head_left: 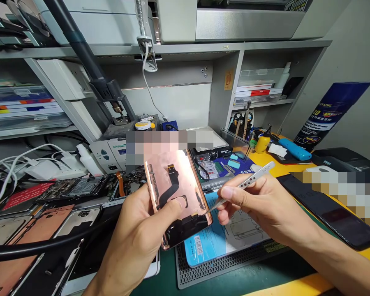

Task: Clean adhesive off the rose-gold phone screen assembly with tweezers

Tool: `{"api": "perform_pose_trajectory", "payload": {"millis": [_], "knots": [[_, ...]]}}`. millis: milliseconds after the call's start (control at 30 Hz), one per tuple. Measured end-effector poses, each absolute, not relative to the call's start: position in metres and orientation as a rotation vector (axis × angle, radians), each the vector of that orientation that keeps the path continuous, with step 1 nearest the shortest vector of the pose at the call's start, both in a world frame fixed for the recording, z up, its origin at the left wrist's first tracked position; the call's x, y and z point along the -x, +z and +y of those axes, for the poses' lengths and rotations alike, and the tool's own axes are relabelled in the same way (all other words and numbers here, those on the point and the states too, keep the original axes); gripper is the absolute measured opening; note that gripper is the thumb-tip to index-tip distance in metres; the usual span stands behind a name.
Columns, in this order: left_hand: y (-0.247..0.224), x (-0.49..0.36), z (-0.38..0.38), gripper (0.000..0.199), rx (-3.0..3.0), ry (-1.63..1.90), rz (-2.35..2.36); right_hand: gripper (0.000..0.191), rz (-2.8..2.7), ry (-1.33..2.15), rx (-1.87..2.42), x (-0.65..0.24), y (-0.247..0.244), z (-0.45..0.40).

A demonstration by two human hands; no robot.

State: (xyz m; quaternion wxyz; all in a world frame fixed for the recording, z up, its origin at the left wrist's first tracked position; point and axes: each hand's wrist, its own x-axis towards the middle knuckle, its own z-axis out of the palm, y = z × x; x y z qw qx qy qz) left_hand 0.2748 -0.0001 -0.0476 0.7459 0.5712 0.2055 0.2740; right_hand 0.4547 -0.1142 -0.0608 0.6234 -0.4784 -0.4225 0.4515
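Panel (193,185): copper-backed, tilted in the air over the blue box (205,248), its top end blurred out.
Left hand (149,226): closed round the panel's left side, thumb pressed on the copper near the flex (170,190).
Right hand (257,195): pinching the tweezers (249,177) between thumb and fingers, tip down at the panel's lower right.
Tip: at the border of copper and black strip (188,228); whether it touches cannot be told.
Good handling: I would keep the tip low and nearly flat, work in small strokes, and avoid digging into the strip. The thumb should steady the panel without creasing the flex.
Box print: barcode and a line drawing; the small text is unreadable.
Tweezers print: marks on the shank, too small to read.
Spray can (329,117): lettering ending "ANIC", with "30" and "Solvent" below.
Control unit (106,154): a name on its front, not surely legible.
Beneath: grey mat (185,273) under the box, on the bench (296,285).
Right side: dark phone (323,205) lying flat.
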Motion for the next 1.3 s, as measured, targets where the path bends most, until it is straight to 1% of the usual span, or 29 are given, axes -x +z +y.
{"api": "perform_pose_trajectory", "payload": {"millis": [133,233,433,533,600,733,767,900,1033,1133,1300], "knots": [[-0.047,-0.276,-0.002,0.02,-1.234,0.59,0.391,0.027,-0.948,1.091,1.081,-0.455,-0.06,-0.113],[-0.046,-0.276,-0.003,0.021,-1.225,0.633,0.439,0.026,-0.949,1.101,1.066,-0.456,-0.06,-0.114],[-0.05,-0.272,-0.001,0.021,-1.34,0.685,0.527,0.02,-0.969,0.966,1.103,-0.456,-0.062,-0.119],[-0.051,-0.273,-0.001,0.019,-1.499,0.819,0.62,0.017,-0.933,0.918,1.114,-0.457,-0.061,-0.121],[-0.05,-0.273,-0.005,0.017,-1.598,0.948,0.701,0.022,-0.9,0.957,1.082,-0.458,-0.06,-0.12],[-0.049,-0.274,-0.013,0.012,-1.742,1.103,0.805,0.044,-0.813,1.165,0.989,-0.456,-0.062,-0.113],[-0.05,-0.274,-0.014,0.01,-1.778,1.119,0.802,0.045,-0.78,1.214,0.985,-0.454,-0.063,-0.112],[-0.06,-0.273,-0.013,0.004,-1.973,1.225,0.722,0.036,-0.708,1.292,1.083,-0.444,-0.066,-0.108],[-0.075,-0.272,-0.008,0.01,-2.052,1.369,0.666,0.04,-0.692,1.326,1.157,-0.438,-0.064,-0.106],[-0.077,-0.272,-0.006,0.012,-2.152,1.291,0.56,0.046,-0.656,1.381,1.11,-0.437,-0.063,-0.104],[-0.07,-0.273,-0.005,0.034,-2.312,1.141,0.337,0.046,-0.536,1.424,1.038,-0.437,-0.068,-0.102]]}}
